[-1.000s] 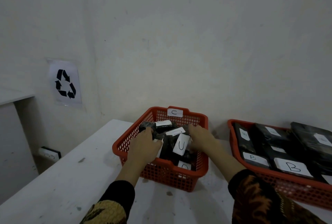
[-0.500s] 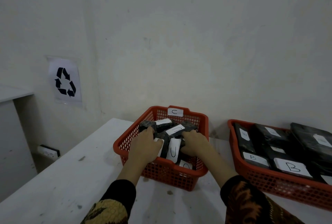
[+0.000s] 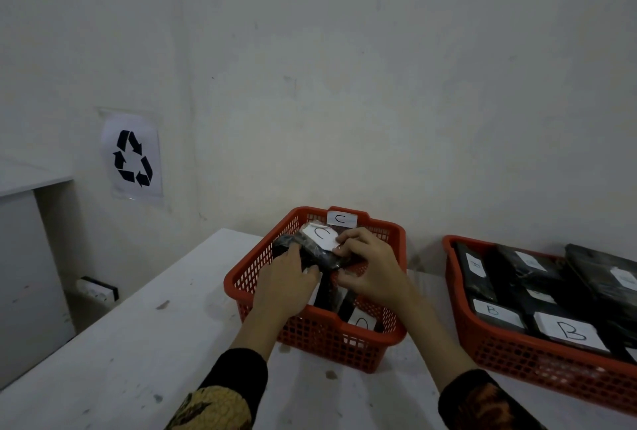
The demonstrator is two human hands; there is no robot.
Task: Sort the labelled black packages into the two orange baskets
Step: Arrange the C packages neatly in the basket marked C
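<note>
An orange basket [image 3: 255,278] tagged C stands on the white table, with black packages bearing white C labels inside. Both my hands are in it. My left hand [image 3: 286,278] and my right hand [image 3: 368,271] together grip a black package [image 3: 319,250] lifted at the top of the pile, its C label facing up. Another C-labelled package [image 3: 360,322] lies at the basket's near side. To the right, a second orange basket [image 3: 537,360] holds several black packages with B labels [image 3: 570,331].
The white table [image 3: 138,343] meets a white wall behind the baskets. A recycling sign [image 3: 132,157] is stuck on the left wall. A wall socket [image 3: 98,288] sits low at the left, beside a grey cabinet [image 3: 27,278].
Both hands have closed in on one package and raised it, turning its C label upward at the back of the basket. The baskets have not moved.
</note>
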